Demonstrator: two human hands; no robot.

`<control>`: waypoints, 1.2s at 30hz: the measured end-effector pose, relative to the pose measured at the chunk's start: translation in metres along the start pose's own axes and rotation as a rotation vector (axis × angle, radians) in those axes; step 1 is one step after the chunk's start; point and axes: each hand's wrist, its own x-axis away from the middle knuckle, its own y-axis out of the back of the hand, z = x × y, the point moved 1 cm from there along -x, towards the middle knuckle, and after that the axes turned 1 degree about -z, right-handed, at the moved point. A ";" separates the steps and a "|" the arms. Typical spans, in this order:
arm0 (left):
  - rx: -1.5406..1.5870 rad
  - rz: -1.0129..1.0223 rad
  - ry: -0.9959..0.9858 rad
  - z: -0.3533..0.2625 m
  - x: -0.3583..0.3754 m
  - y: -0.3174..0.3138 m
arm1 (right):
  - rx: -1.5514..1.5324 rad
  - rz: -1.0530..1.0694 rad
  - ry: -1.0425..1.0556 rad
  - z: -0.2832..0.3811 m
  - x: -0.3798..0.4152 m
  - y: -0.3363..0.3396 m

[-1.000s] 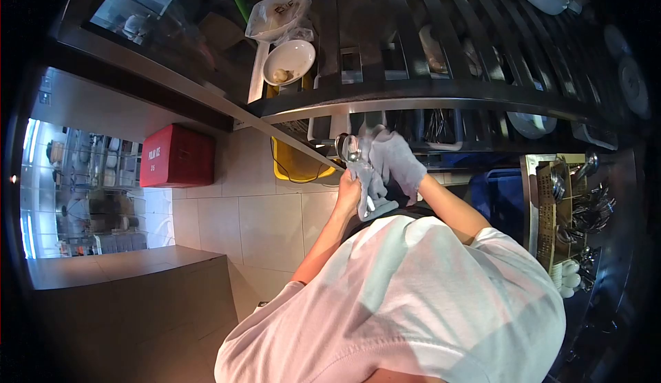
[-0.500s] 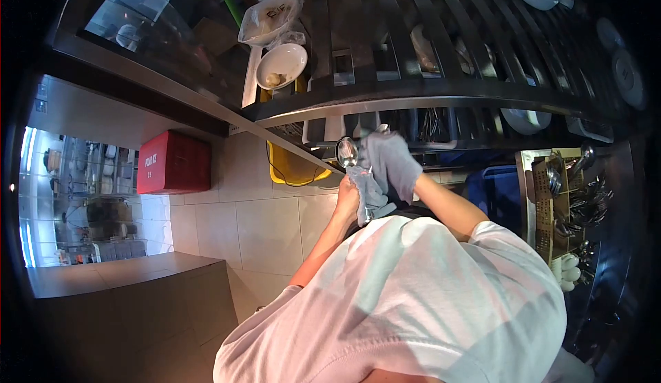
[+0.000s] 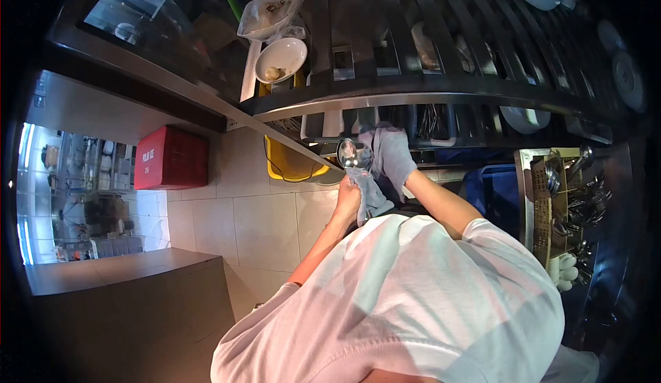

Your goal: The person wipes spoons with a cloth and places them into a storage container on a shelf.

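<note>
A shiny spoon [image 3: 347,153] stands up out of a grey cloth [image 3: 370,195]. My left hand [image 3: 350,191] is closed around the cloth and the spoon's lower part. To its right, my right hand [image 3: 392,154] is covered by a light grey cloth or glove and reaches to the lower shelf edge, beside trays. Its fingers are hidden and blurred, so what it holds, if anything, cannot be made out.
A slatted metal rack [image 3: 427,94] carries white bowls [image 3: 281,60]. Below it are a yellow bin [image 3: 295,162] and a blue bin [image 3: 497,193]. Baskets of cutlery [image 3: 551,207] stand at the right. A red box [image 3: 171,158] sits on the floor at the left.
My right hand has shifted slightly up and left toward the shelf trays, away from the cloth. My left hand still holds the spoon and cloth in nearly the same place.
</note>
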 end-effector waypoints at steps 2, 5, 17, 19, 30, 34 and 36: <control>-0.003 -0.016 0.029 -0.004 0.004 -0.001 | 0.347 -0.055 0.033 -0.017 0.000 -0.023; -0.024 -0.028 0.043 0.000 -0.007 0.002 | 0.169 -0.034 -0.083 0.037 0.032 0.011; 0.089 -0.030 0.122 -0.014 -0.013 0.014 | 0.206 0.416 -0.096 -0.004 -0.002 0.023; 0.024 0.060 0.136 -0.008 -0.019 0.021 | -0.248 0.309 -0.046 -0.001 0.001 0.002; -0.052 0.109 -0.038 0.002 -0.017 -0.001 | 0.331 -0.092 0.281 -0.021 0.003 0.008; -0.019 0.139 -0.093 0.003 -0.016 -0.018 | 0.225 -0.058 -0.135 -0.021 0.009 0.026; -0.039 0.146 -0.089 -0.004 -0.011 -0.025 | 0.264 -0.119 -0.013 -0.015 0.017 0.036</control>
